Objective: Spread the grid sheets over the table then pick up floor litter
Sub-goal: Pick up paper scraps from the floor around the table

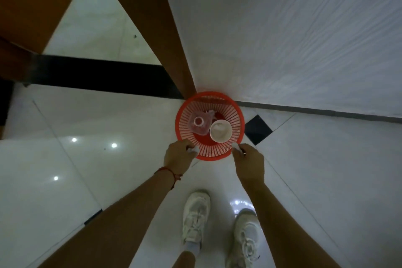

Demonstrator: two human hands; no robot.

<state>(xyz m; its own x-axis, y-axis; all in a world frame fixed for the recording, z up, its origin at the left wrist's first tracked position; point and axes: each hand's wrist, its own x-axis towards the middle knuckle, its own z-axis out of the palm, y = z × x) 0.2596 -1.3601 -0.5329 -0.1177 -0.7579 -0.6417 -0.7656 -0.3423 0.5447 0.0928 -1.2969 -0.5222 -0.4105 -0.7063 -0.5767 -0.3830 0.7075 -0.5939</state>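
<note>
A red slatted plastic basket [236, 125] stands on the pale floor tiles in a corner, seen from straight above. Inside lie a white paper cup [220, 131] and a clear plastic container [199, 123]. My left hand [178, 156] sits at the basket's near left rim with its fingers curled round a small white scrap of litter [193, 149]. At the near right rim, my right hand [250, 164] pinches another small white piece [236, 147]. No grid sheets or table top are in view.
A white wall [293, 35] fills the upper right, meeting the floor just behind the basket. Brown wooden panels [148, 17] rise at the upper left and centre. A black floor strip [97, 76] and a black tile inset [257, 129] mark the floor. My white sneakers [195, 220] stand below.
</note>
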